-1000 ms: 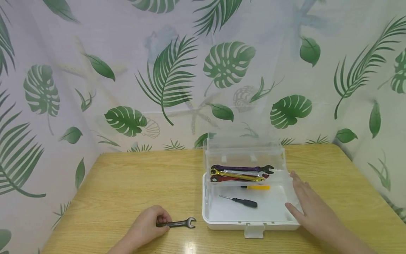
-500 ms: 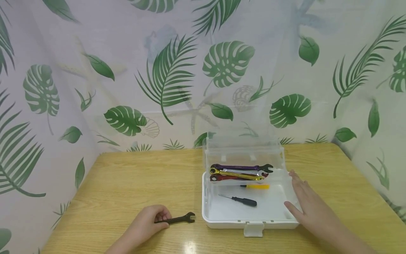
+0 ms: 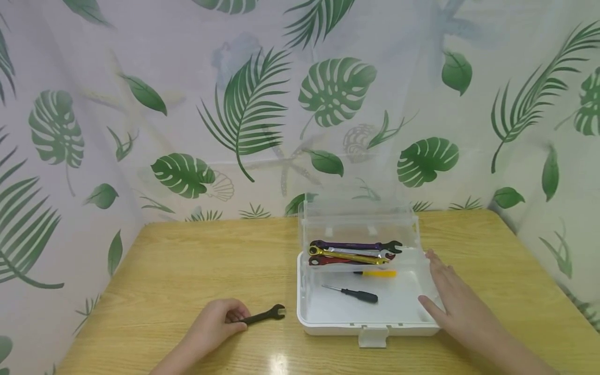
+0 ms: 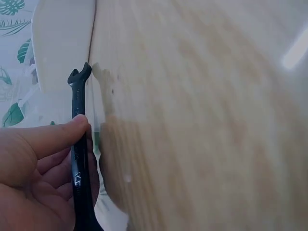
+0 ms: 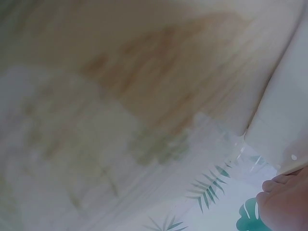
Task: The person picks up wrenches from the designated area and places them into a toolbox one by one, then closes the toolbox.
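Fingers (image 3: 236, 317) w/ black wrench (image 3: 262, 315), box (image 3: 370, 329) open

There are two hands: the left hand (image 3: 213, 328) and the right hand (image 3: 457, 304). One white plastic box (image 3: 328, 327) with a clear lid (image 3: 358, 221) stands on one wooden table (image 3: 187, 271). Wrenches number four: one black wrench (image 3: 263, 315) outside the box, and inside it one purple wrench (image 3: 356, 246), one gold wrench (image 3: 349, 256) and one red wrench (image 3: 328, 262). There are two screwdrivers: one black screwdriver (image 3: 351, 294) and one yellow screwdriver (image 3: 377, 273).
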`<state>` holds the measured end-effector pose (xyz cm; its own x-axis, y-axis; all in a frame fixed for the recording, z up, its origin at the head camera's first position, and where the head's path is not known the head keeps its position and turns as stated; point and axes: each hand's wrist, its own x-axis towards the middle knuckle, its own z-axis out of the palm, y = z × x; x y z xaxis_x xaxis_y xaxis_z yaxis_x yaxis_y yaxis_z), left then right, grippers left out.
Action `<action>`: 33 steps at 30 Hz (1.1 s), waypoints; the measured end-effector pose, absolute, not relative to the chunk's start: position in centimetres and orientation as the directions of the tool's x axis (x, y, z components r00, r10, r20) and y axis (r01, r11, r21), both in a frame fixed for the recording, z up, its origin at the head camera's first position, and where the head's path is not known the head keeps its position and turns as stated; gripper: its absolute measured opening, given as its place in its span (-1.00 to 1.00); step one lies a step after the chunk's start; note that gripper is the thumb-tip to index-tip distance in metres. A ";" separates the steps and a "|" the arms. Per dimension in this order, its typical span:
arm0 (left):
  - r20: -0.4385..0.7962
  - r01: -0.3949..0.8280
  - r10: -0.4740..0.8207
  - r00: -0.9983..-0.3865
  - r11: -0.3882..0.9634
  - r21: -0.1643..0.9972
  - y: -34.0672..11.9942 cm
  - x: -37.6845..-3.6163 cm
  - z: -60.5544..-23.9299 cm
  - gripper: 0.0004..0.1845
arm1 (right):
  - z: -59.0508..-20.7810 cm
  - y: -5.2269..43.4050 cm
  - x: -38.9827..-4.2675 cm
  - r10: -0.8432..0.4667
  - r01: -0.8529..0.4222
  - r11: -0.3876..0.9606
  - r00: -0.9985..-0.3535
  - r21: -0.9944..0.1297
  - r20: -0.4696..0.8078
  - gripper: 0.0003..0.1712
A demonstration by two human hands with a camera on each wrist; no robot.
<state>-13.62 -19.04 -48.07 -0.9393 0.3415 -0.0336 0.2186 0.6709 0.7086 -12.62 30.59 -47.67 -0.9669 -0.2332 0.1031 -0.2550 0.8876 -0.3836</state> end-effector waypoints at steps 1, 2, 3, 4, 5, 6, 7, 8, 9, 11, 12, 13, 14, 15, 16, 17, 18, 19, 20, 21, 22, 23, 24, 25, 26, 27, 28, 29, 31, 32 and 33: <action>-0.030 0.217 0.337 -0.941 0.668 0.712 -19.1 -13.6 -48.1 -0.87 | -47.6 30.6 -12.6 -0.232 -0.252 0.888 -0.968 -0.385 0.099 0.02; -0.024 0.218 0.334 -0.942 0.666 0.714 -19.1 -13.7 -48.0 -0.87 | -47.6 30.6 -12.7 -0.230 -0.249 0.887 -0.968 -0.388 0.096 0.02; -0.021 0.217 0.330 -0.944 0.667 0.713 -19.1 -13.7 -48.0 -0.87 | -47.6 30.6 -12.7 -0.228 -0.245 0.888 -0.969 -0.389 0.092 0.02; -0.020 0.215 0.325 -0.946 0.668 0.712 -19.1 -13.7 -48.0 -0.87 | -47.5 30.6 -12.7 -0.225 -0.242 0.888 -0.970 -0.390 0.088 0.02; -0.018 0.212 0.320 -0.947 0.667 0.715 -19.1 -13.8 -47.9 -0.87 | -47.5 30.6 -12.8 -0.224 -0.240 0.889 -0.971 -0.390 0.086 0.03; -0.018 0.209 0.315 -0.949 0.667 0.715 -19.1 -13.9 -47.8 -0.87 | -47.5 30.6 -12.8 -0.225 -0.240 0.890 -0.971 -0.388 0.086 0.03; -0.022 0.200 0.308 -0.951 0.669 0.715 -19.1 -13.9 -47.7 -0.87 | -47.5 30.6 -12.8 -0.226 -0.241 0.889 -0.970 -0.389 0.087 0.03; -0.025 0.191 0.299 -0.954 0.671 0.717 -19.1 -14.0 -47.5 -0.87 | -47.5 30.6 -12.8 -0.227 -0.242 0.888 -0.970 -0.390 0.085 0.03; -0.029 0.180 0.287 -0.957 0.673 0.718 -19.1 -14.1 -47.4 -0.87 | -47.5 30.6 -12.8 -0.228 -0.243 0.887 -0.970 -0.392 0.084 0.03; -0.033 0.163 0.269 -0.963 0.672 0.722 -19.1 -14.3 -46.9 -0.87 | -47.5 30.6 -12.9 -0.231 -0.245 0.886 -0.969 -0.394 0.082 0.03; -0.032 0.158 0.260 -0.965 0.677 0.719 -19.1 -14.4 -46.7 -0.87 | -47.6 30.6 -12.9 -0.232 -0.244 0.884 -0.969 -0.399 0.080 0.03; -0.031 0.155 0.253 -0.967 0.679 0.717 -19.2 -14.5 -46.4 -0.87 | -47.6 30.6 -12.9 -0.231 -0.242 0.883 -0.970 -0.403 0.076 0.03; -0.025 0.159 0.253 -0.967 0.680 0.716 -19.2 -14.5 -46.1 -0.87 | -47.6 30.6 -12.9 -0.231 -0.241 0.881 -0.970 -0.406 0.074 0.03; -0.018 0.164 0.252 -0.968 0.681 0.714 -19.2 -14.6 -45.7 -0.88 | -47.6 30.5 -12.9 -0.229 -0.238 0.882 -0.971 -0.407 0.072 0.03; -0.012 0.169 0.253 -0.967 0.682 0.711 -19.2 -14.7 -45.4 -0.88 | -47.6 30.5 -12.9 -0.228 -0.237 0.881 -0.971 -0.410 0.071 0.04; -0.005 0.178 0.255 -0.967 0.686 0.706 -19.3 -14.8 -45.0 -0.89 | -47.7 30.5 -12.8 -0.227 -0.236 0.880 -0.971 -0.413 0.070 0.04; 0.002 0.185 0.258 -0.966 0.686 0.703 -19.3 -15.0 -44.7 -0.89 | -47.7 30.5 -12.8 -0.227 -0.235 0.879 -0.971 -0.416 0.070 0.04; 0.005 0.187 0.257 -0.966 0.688 0.701 -19.3 -15.1 -44.3 -0.90 | -47.7 30.5 -12.8 -0.227 -0.235 0.878 -0.971 -0.418 0.071 0.04; 0.005 0.186 0.255 -0.967 0.692 0.698 -19.2 -15.3 -43.9 -0.90 | -47.6 30.5 -12.8 -0.226 -0.235 0.878 -0.971 -0.418 0.072 0.04; 0.007 0.185 0.250 -0.968 0.698 0.692 -19.2 -15.5 -43.6 -0.90 | -47.6 30.5 -12.8 -0.225 -0.234 0.878 -0.972 -0.417 0.071 0.04; 0.008 0.187 0.250 -0.968 0.702 0.687 -19.2 -15.7 -43.2 -0.91 | -47.6 30.5 -12.8 -0.224 -0.233 0.878 -0.972 -0.418 0.072 0.04; 0.012 0.190 0.249 -0.969 0.706 0.682 -19.1 -15.9 -42.9 -0.91 | -47.6 30.5 -12.8 -0.223 -0.233 0.879 -0.972 -0.417 0.072 0.04; 0.020 0.195 0.247 -0.969 0.709 0.678 -19.0 -16.1 -42.6 -0.91 | -47.6 30.5 -12.8 -0.222 -0.231 0.880 -0.972 -0.415 0.071 0.04; 0.027 0.201 0.248 -0.968 0.712 0.672 -19.0 -16.3 -42.3 -0.90 | -47.6 30.4 -12.7 -0.222 -0.230 0.880 -0.973 -0.414 0.070 0.04; 0.039 0.214 0.254 -0.967 0.714 0.667 -18.9 -16.5 -42.0 -0.90 | -47.6 30.4 -12.7 -0.220 -0.228 0.883 -0.973 -0.411 0.069 0.04; 0.054 0.231 0.262 -0.964 0.714 0.661 -18.8 -16.7 -41.7 -0.90 | -47.6 30.4 -12.7 -0.218 -0.226 0.884 -0.974 -0.409 0.066 0.04; 0.067 0.246 0.270 -0.961 0.712 0.658 -18.6 -16.9 -41.4 -0.90 | -47.5 30.4 -12.7 -0.217 -0.224 0.886 -0.974 -0.406 0.065 0.04; 0.079 0.259 0.276 -0.958 0.710 0.655 -18.5 -17.1 -41.1 -0.90 | -47.5 30.4 -12.7 -0.216 -0.223 0.887 -0.974 -0.404 0.065 0.04; 0.097 0.281 0.290 -0.952 0.706 0.650 -18.1 -17.5 -40.6 -0.90 | -47.5 30.4 -12.6 -0.214 -0.221 0.889 -0.975 -0.401 0.063 0.04; 0.102 0.288 0.295 -0.950 0.706 0.646 -17.9 -17.6 -40.4 -0.90 | -47.5 30.4 -12.6 -0.215 -0.222 0.889 -0.975 -0.400 0.064 0.04; 0.108 0.298 0.301 -0.947 0.707 0.641 -17.7 -17.8 -40.2 -0.90 | -47.4 30.4 -12.7 -0.218 -0.227 0.888 -0.973 -0.400 0.069 0.03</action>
